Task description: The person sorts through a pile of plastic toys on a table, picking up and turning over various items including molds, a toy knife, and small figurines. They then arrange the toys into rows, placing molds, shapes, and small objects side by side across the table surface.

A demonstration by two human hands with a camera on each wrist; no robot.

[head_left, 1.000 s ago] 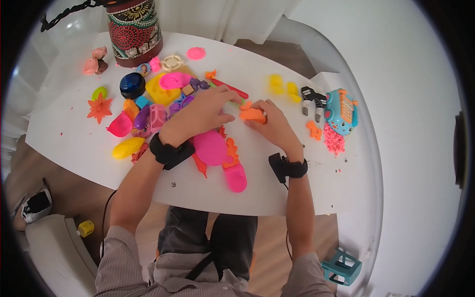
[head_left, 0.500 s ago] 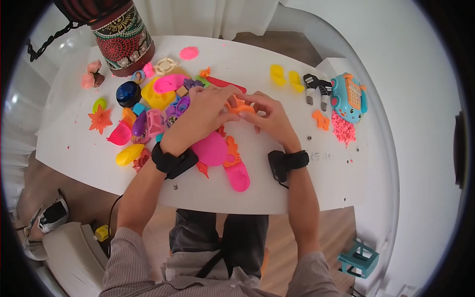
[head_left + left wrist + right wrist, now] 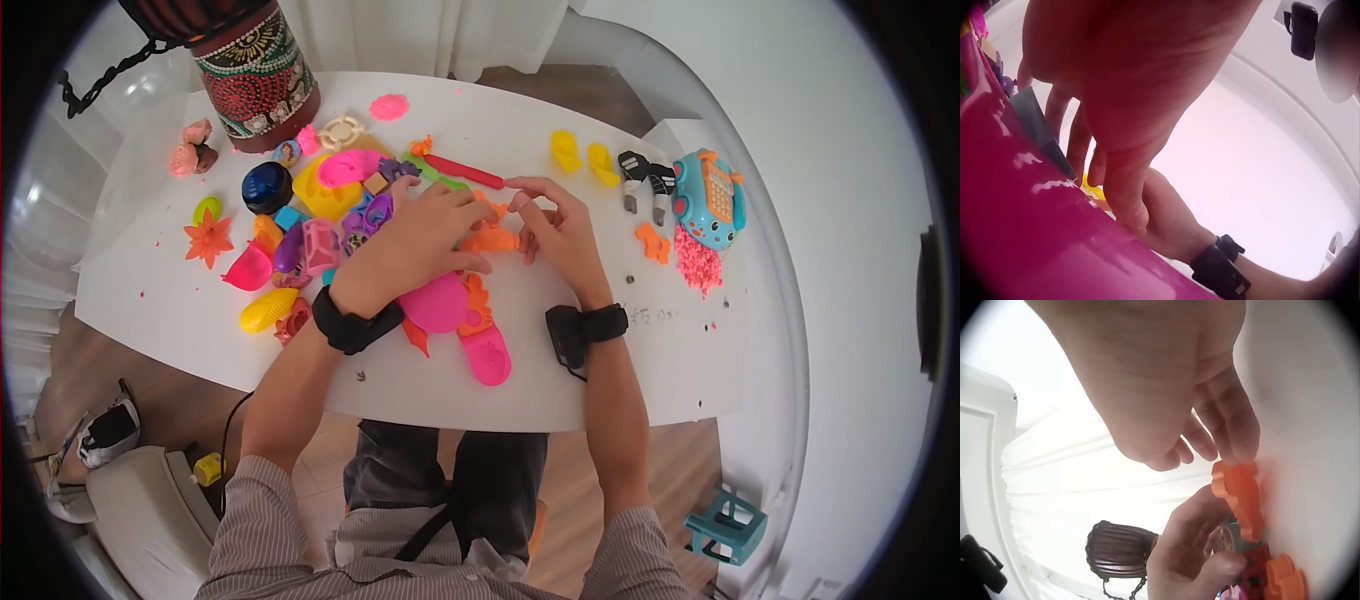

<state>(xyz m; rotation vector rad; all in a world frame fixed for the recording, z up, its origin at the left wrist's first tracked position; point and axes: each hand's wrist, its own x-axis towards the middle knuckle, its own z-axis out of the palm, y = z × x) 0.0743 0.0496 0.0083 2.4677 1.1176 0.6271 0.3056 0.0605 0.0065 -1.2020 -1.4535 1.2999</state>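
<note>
Between the two hands, an orange play-dough cutter (image 3: 490, 240) sits on the white table. My left hand (image 3: 415, 235) spreads over the toy pile, palm down, its fingers and thumb loosely parted on the cutter's left side. In the right wrist view, my right hand (image 3: 1166, 381) has its fingertips against one end of the orange cutter (image 3: 1241, 497), with the index finger stretched toward the red toy knife (image 3: 465, 170). Below my left hand lie a bright pink disc (image 3: 437, 305), an orange wavy-edged piece (image 3: 477, 305) and a pink oval mould (image 3: 486, 357).
Left of my left hand is a pile with a yellow mould (image 3: 330, 195), a dark blue round container (image 3: 267, 187) and a yellow corn (image 3: 267, 310). A patterned drum (image 3: 255, 80) stands at the back. A toy phone (image 3: 708, 200) sits beside pink crumbs (image 3: 698, 262) at the right.
The right hand's grip on the orange cutter has loosened and its index finger has stretched out. Both hands came together at the cutter, then moved slightly apart.
</note>
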